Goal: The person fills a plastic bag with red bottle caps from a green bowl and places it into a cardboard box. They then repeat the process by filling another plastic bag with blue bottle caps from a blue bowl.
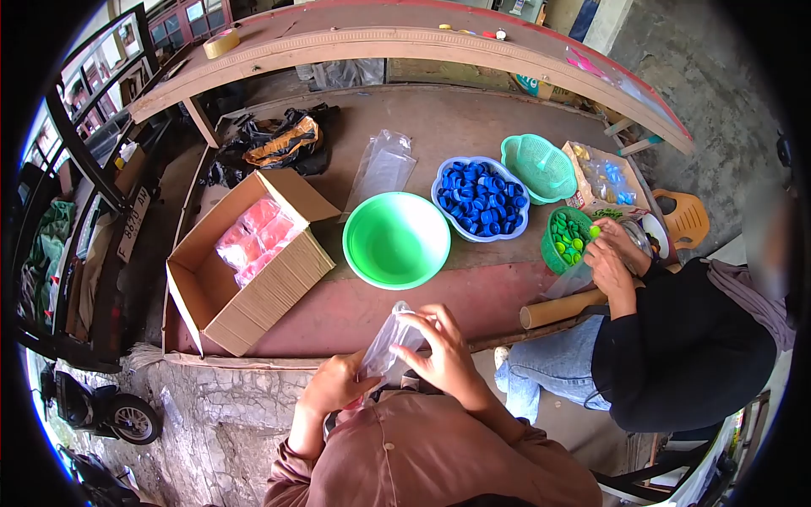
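Observation:
My left hand is closed around the lower part of a clear plastic bag, held close to my body. Something pinkish-red shows at the bottom of the bag, partly hidden by that hand. At the bag's upper end, my right hand has its fingers curled on the plastic edge. Just beyond my hands stands a green basin with nothing visible inside. To its left, an open cardboard box contains several packs of pink items.
Blue caps fill a basin beside an empty-looking green basket. At right, a co-worker's hands hold a lime-green cap over a basket of green caps. Flat plastic bags, a cardboard tube and black plastic lie on the table.

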{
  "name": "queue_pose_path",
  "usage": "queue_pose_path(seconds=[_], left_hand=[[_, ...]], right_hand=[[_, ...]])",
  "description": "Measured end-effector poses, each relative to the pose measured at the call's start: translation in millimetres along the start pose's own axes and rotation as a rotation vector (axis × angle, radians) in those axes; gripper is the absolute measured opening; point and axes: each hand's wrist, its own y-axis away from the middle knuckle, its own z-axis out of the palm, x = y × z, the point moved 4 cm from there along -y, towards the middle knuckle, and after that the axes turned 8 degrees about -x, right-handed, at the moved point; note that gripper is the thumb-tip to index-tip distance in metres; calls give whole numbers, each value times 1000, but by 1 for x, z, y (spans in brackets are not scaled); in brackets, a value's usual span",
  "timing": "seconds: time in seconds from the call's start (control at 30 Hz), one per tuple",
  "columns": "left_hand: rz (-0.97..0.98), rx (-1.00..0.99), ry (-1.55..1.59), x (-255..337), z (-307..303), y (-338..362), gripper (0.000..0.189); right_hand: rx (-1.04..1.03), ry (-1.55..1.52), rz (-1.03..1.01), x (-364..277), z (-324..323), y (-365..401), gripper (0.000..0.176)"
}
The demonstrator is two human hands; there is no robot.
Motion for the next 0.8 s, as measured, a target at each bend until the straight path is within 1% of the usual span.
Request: queue_pose_path(seconds=[0.03, 0.07, 0.1, 0.17, 0.2, 0.23, 0.3, 0.37, 0.4, 0.43, 0.47, 0.5, 0.53, 0.57, 0.63, 0.67, 0.73, 0.77, 0.8], left_hand=[[-42, 9, -63, 1, 1, 0, 32], [5, 64, -73, -1, 4, -2, 32], [2, 67, -74, -4, 6, -2, 32], [58, 105, -185, -5, 8, -2, 29], [59, 104, -182, -5, 9, -2, 29], [70, 105, -196, -4, 10, -3, 27], [80, 113, -212, -6, 11, -3, 25], [133, 175, -280, -8, 13, -3, 23], [133, 175, -280, -6, 11, -2, 23], [90, 163, -208, -5, 8, -1, 22], [46, 153, -137, -6, 6, 0, 20], [44, 154, -138, -9, 5, 1, 20], [-15, 144, -68, -18, 3, 3, 20], [-73, 136, 5, -23, 2, 3, 20], [-45, 158, -35, -19, 0, 4, 19], [-58, 138, -57, -19, 1, 4, 19], [-73, 120, -78, -20, 3, 4, 19], [-10, 172, -169, -17, 3, 5, 15], [55, 223, -260, -13, 3, 5, 13]], right_hand=[[-35, -35, 33, 12, 7, 2, 33], [-26, -56, 26, 17, 8, 3, 31], [-28, -59, 23, 18, 6, 1, 31], [123, -42, 51, 19, -3, -1, 24], [128, -94, 129, 26, 1, 2, 17], [126, -93, 129, 29, 1, 6, 17], [1, -309, 205, 38, 9, 11, 15], [12, -332, 170, 39, 8, 11, 12], [-102, -371, 262, 42, 10, 13, 11], [-216, -407, 355, 44, 13, 15, 12], [-217, -408, 355, 47, 14, 18, 12], [-107, -701, 375, 54, 17, 23, 13], [8, -994, 391, 63, 21, 29, 16], [58, -835, 495, 83, 17, 37, 16], [159, -956, 446, 89, 24, 37, 16], [158, -956, 446, 89, 22, 39, 16], [-56, -942, 589, 60, 9, 25, 19], [-55, -944, 590, 54, 6, 24, 19], [-123, -833, 536, 48, 4, 22, 24]])
